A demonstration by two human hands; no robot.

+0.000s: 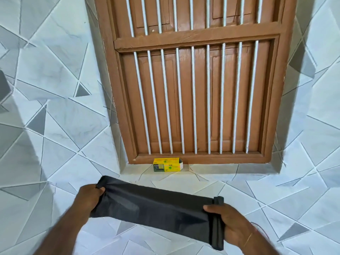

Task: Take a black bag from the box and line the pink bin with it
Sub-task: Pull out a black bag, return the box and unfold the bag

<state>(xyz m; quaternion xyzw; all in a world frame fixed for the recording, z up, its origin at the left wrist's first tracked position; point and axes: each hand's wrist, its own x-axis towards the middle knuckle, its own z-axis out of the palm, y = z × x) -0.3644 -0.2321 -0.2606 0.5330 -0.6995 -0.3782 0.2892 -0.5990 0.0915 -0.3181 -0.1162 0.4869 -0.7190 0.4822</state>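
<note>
The view is filled mostly by a wall covered with white and grey tiles (pixel 55 107) in a pattern of triangles, and the same tiles are seen on the ledge below. In the middle of the wall a brown wooden window (pixel 198 80) is set, with its shutters closed behind a row of white vertical bars (pixel 193 100). Below the window, in the lower part of the view, a black bag (pixel 156 205) is held stretched out flat between the two hands, well in front of the ledge and not touching it. It is partly unfolded into a long band, and its right end is still rolled or folded into a thick strip. The left hand (pixel 88 197) is closed on the left end of the bag, where the material is gathered and pinched between thumb and fingers. The right hand (pixel 228 219) is grasping the folded right end, with the thumb laid on top and the fingers curled under it. On the ledge, just in front of the window frame, a small yellow box (pixel 167 164) is lying on its side, with its right end open. The pink bin is not seen in this view.
</note>
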